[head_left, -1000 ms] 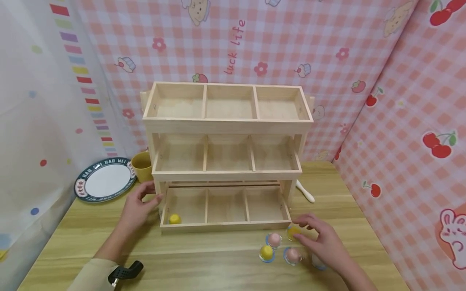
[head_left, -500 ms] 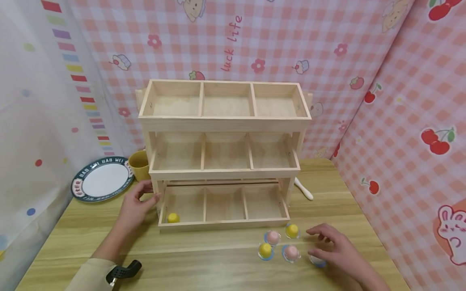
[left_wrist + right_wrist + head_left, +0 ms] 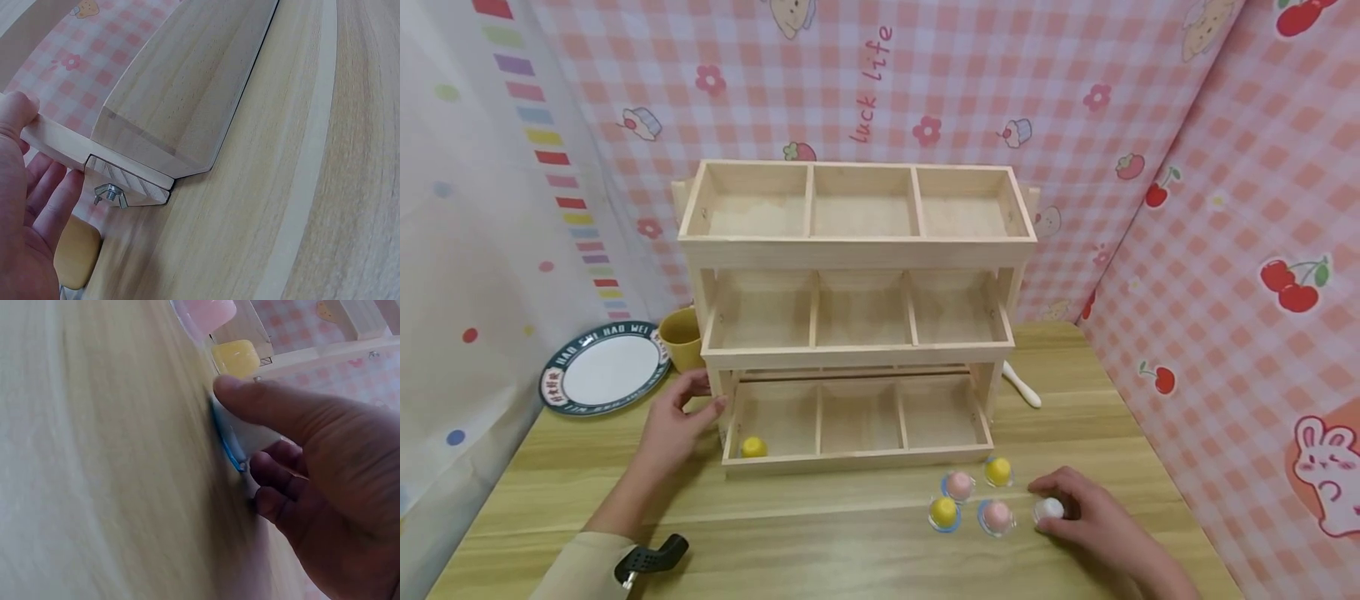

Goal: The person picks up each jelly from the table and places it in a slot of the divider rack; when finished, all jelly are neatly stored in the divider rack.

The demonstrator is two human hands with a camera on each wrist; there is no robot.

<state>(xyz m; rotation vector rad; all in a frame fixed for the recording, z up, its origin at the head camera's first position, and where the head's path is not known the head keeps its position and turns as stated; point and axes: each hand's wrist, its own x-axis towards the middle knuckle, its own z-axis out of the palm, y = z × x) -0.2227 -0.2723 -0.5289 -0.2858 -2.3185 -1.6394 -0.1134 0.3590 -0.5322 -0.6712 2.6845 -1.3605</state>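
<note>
In the head view my left hand (image 3: 673, 423) grips the left upright of a three-tier wooden shelf (image 3: 857, 254). The left wrist view shows the thumb on one side of the wooden bar (image 3: 62, 140) and fingers on the other, near a wing nut (image 3: 111, 194). At the right, my right hand (image 3: 1093, 518) holds a small white jelly cup (image 3: 1049, 509) between thumb and fingers, low over the table. Its blue rim (image 3: 226, 440) shows in the right wrist view. Beside it stand yellow jelly cups (image 3: 998, 472) and pink jelly cups (image 3: 997, 517). Another yellow jelly cup (image 3: 754, 447) sits in the bottom-left compartment.
A plate (image 3: 606, 367) with a dark green patterned rim and a yellow mug (image 3: 681, 337) stand left of the shelf. A white handle-like object (image 3: 1022, 387) lies behind its right side. Checked pink cloth (image 3: 1195, 275) closes off the back and right.
My right hand has left the yellow cup near the shelf corner, moved right and taken hold of the white jelly cup. The left hand stays on the shelf; the head view has shifted slightly.
</note>
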